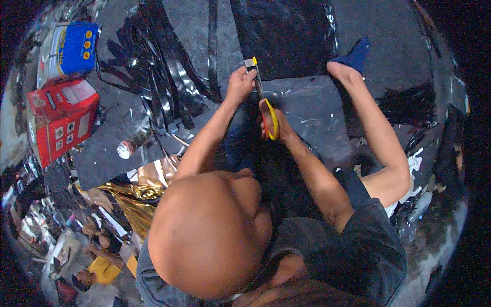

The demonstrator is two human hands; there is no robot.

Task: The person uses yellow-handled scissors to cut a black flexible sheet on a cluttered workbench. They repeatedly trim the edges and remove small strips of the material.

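My right hand point(276, 123) grips a pair of scissors point(272, 118) by its yellow and red handles. The blades point away from me, toward my left hand. My left hand point(241, 84) pinches a small, narrow piece point(249, 63), silvery with a yellow edge, near the far end of the blades. I cannot make out what this piece is, or whether the blades touch it. Beyond both hands lies a wide black sheet point(284, 38), and long glossy black strips point(163, 61) are spread to the left.
A red box point(64, 120) and a blue and white container point(76, 51) stand at the left. A shiny roll point(134, 143) lies near them. Gold foil point(135, 197) is heaped by my left side. My bent leg point(381, 117) stretches out at the right. A person in yellow point(106, 268) is at lower left.
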